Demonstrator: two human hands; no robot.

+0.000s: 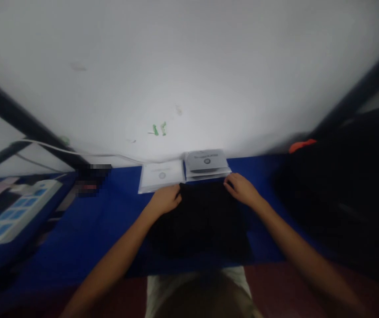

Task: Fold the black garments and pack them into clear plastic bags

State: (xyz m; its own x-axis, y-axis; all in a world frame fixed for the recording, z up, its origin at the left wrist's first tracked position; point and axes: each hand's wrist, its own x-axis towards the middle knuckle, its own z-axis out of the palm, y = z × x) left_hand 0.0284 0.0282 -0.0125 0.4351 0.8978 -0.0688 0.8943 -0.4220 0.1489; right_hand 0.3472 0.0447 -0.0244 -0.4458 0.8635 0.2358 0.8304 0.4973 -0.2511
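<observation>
A piece of black cloth point(205, 221), perhaps a folded garment, lies on the blue tabletop point(106, 216) in front of me. My left hand point(166, 199) is closed on its far left corner, fingers curled in. At the far right corner, my right hand point(241, 187) pinches the edge between thumb and fingers. Just beyond the cloth are two clear plastic packets: a white one point(163, 174) on the left and a stack of grey ones point(206, 162) on the right. Dim light and blur hide the cloth's details.
A power strip point(20, 212) with blue sockets lies at the left. A white cable point(76, 152) runs along the wall point(189, 66). On the right, a large dark heap point(348, 194) covers the table, with something orange point(302, 145) behind it. Dark metal posts point(27, 119) flank the table.
</observation>
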